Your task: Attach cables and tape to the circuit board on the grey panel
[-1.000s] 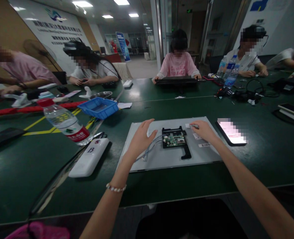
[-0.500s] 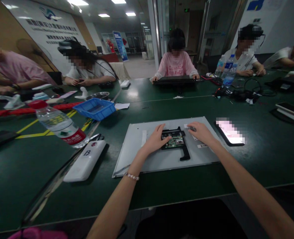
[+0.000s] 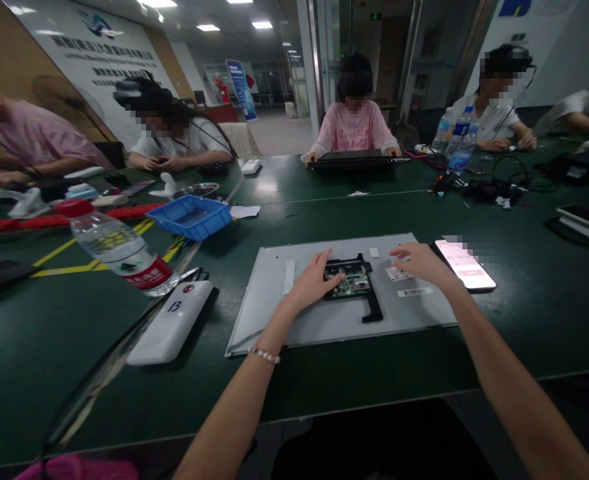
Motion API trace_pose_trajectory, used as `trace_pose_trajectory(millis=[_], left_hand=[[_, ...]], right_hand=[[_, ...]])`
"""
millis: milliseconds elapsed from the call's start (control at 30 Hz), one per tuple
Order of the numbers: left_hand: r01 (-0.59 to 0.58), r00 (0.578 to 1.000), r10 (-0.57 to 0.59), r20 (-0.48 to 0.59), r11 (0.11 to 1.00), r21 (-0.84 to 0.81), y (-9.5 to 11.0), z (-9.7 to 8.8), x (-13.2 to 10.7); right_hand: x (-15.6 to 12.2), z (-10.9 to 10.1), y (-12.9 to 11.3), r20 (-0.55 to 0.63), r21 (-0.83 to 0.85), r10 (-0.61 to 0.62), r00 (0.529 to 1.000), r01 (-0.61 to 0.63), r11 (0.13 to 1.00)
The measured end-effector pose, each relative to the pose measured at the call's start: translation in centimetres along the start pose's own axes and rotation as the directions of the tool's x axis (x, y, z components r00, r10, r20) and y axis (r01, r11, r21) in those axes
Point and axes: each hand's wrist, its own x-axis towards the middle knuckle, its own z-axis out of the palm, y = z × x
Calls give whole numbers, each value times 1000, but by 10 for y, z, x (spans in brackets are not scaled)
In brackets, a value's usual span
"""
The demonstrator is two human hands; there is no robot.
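Board (image 3: 357, 288) lies on the gray panel (image 3: 264, 287), between the left hand (image 3: 314, 281) and the right hand (image 3: 419, 262). The left is spread at the board's left side, thumb over it. The right is curled loosely; I cannot tell if it grips anything.

your panel (image 3: 334, 320): pale grey | your bracket (image 3: 373, 309): black | circuit board (image 3: 354, 287): green | barcode label (image 3: 415, 293): white, black-striped | your bracelet (image 3: 264, 355): whitish beads | bottle cap (image 3: 74, 208): red | tray (image 3: 212, 227): bright blue | your tabletop (image 3: 374, 373): dark green with yellow lines (image 3: 69, 272)
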Motion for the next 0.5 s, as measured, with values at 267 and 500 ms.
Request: trace_pose_trajectory(millis=[267, 500], left_hand=[[18, 1000, -18, 0, 1000, 1, 0, 0, 0], [44, 999, -44, 13, 999, -9, 1, -1, -1]], right_hand=[[0, 3, -7, 2, 2, -30, 1000, 30, 1000], [-1, 2, -6, 73, -34, 10, 997, -8, 999]])
